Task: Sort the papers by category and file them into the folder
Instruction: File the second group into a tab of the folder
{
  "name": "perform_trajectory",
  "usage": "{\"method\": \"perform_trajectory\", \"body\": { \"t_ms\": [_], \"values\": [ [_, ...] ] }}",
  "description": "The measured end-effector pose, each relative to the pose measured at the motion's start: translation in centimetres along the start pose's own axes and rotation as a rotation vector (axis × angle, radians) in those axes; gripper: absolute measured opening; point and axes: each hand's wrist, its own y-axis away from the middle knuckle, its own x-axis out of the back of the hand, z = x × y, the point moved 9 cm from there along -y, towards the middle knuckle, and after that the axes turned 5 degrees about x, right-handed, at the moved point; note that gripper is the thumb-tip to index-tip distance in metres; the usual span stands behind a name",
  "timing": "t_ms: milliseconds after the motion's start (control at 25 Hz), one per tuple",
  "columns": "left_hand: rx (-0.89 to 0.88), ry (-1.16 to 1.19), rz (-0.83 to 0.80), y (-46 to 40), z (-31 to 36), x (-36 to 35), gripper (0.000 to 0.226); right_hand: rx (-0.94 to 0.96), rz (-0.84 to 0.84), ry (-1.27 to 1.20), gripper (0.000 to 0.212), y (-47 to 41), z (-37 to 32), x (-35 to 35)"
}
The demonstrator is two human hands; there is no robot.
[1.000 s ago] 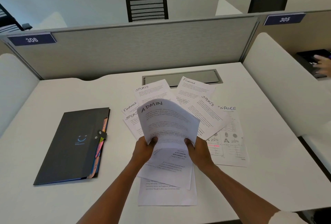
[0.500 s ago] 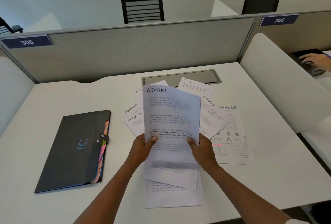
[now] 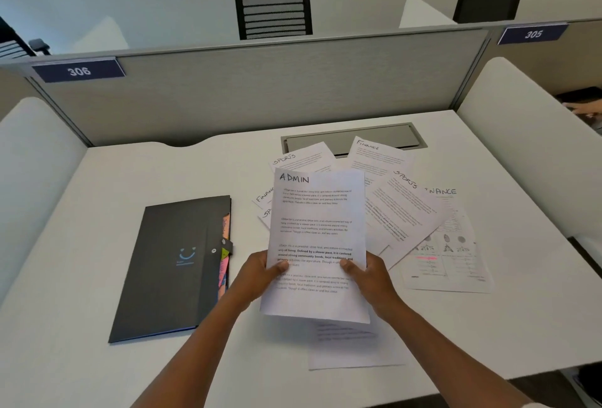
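Sorting step: left hand [image 3: 257, 274] and right hand [image 3: 369, 279] each have a thumb-pinch grip on the ADMIN sheet [image 3: 317, 244]; next, probably set it right of the closed folder [image 3: 176, 264].

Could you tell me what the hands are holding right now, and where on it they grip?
Both hands, left and right, hold the ADMIN sheet by its side edges, low down, thumbs on its face.

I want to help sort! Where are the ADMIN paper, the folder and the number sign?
ADMIN paper [image 3: 317, 228], head view, middle of the sheet.
Folder [image 3: 169, 264], head view, dark front cover.
Number sign [image 3: 79, 70], head view, on the digits 306.
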Motion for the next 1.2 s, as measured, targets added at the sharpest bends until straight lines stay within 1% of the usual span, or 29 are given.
{"method": "perform_trajectory", "body": {
  "t_ms": [80, 120, 200, 240, 280, 360, 400, 440, 480, 600, 680, 760, 880, 960, 1040, 1200],
  "values": [
    [0.053, 0.009, 0.039, 0.4, -1.0, 1.8, 0.016, -0.018, 0.027, -0.011, 0.023, 0.1, 0.4, -0.8],
    [0.074, 0.019, 0.074, 0.8, -1.6, 2.9, 0.014, -0.028, 0.048, -0.016, 0.023, 0.2, 0.7, -1.1],
    [0.064, 0.025, 0.214, 1.8, -2.5, 5.5, 0.015, -0.056, 0.098, -0.047, 0.02, 0.4, 1.2, -1.0],
    [0.039, -0.006, 0.327, 2.5, -2.9, 7.3, 0.017, -0.074, 0.122, -0.064, 0.018, 0.5, 1.5, -1.0],
    [0.013, -0.083, 0.461, 3.2, -3.3, 9.1, 0.019, -0.092, 0.144, -0.072, 0.017, 0.5, 1.9, -0.9],
    [-0.004, -0.309, 0.71, 5.0, -3.9, 12.3, 0.021, -0.117, 0.173, -0.064, 0.015, 0.7, 2.7, -1.1],
    [0.003, -0.417, 0.785, 5.5, -4.4, 13.2, 0.021, -0.125, 0.184, -0.058, 0.015, 0.8, 3.0, -1.3],
    [0.028, -0.523, 0.809, 5.6, -5.0, 13.7, 0.025, -0.135, 0.19, -0.051, 0.015, 0.9, 3.3, -1.5],
    [0.086, -0.628, 0.781, 5.3, -5.9, 13.8, 0.036, -0.145, 0.194, -0.048, 0.015, 1.1, 3.7, -1.7],
    [0.296, -0.843, 0.576, 4.3, -9.0, 13.3, 0.072, -0.167, 0.188, -0.035, 0.021, 1.5, 4.6, -2.6],
    [0.35, -0.856, 0.496, 3.8, -10.2, 13.0, 0.089, -0.18, 0.172, -0.022, 0.025, 1.8, 5.1, -3.3],
    [0.362, -0.827, 0.451, 3.6, -10.3, 12.5, 0.095, -0.194, 0.169, -0.018, 0.027, 2.1, 5.5, -3.7],
    [0.396, -0.77, 0.421, 3.5, -10.2, 12.2, 0.094, -0.203, 0.155, -0.006, 0.029, 2.4, 5.4, -3.9],
    [0.408, -0.74, 0.413, 3.6, -10.0, 12.3, 0.089, -0.202, 0.142, -0.008, 0.029, 2.5, 5.3, -4.2],
    [0.351, -0.75, 0.429, 3.8, -8.8, 12.3, 0.082, -0.203, 0.14, 0.007, 0.029, 2.5, 5.0, -4.3],
    [0.207, -0.883, 0.514, 4.8, -5.8, 12.3, 0.065, -0.203, 0.133, 0.038, 0.031, 2.5, 4.7, -4.1]
  ]
}}
